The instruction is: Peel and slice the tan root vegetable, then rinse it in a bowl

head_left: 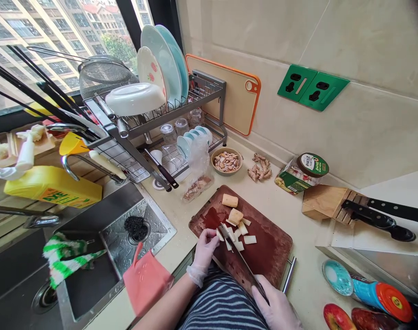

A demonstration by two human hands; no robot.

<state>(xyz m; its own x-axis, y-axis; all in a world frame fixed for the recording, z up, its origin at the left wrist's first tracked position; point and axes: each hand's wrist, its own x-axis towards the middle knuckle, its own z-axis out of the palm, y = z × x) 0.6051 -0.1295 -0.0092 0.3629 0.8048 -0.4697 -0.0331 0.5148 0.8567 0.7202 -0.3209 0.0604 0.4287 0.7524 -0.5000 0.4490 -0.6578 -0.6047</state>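
Note:
My right hand [276, 303], in a thin clear glove, is closed around the handle of a kitchen knife [242, 261]. Its blade slants up and left over the brown cutting board [270, 238], among cut white pieces [250, 239] of a tan-skinned root vegetable. My left hand [204, 251], gloved too, pinches a small white slice [220, 235] beside the blade's tip. Farther up the board lie two thicker peel-coloured chunks, one [230, 200] at the far edge and one [235, 216] just above the slices. The exact vegetable kind cannot be made out.
Beyond the board are a plastic bag [197, 183] of meat-like food, a bowl [226, 173] of small pieces and ginger [259, 167]. A knife block [320, 201] stands right, a dish rack [153, 123] behind. The sink [115, 229] and a pink container [147, 279] are left.

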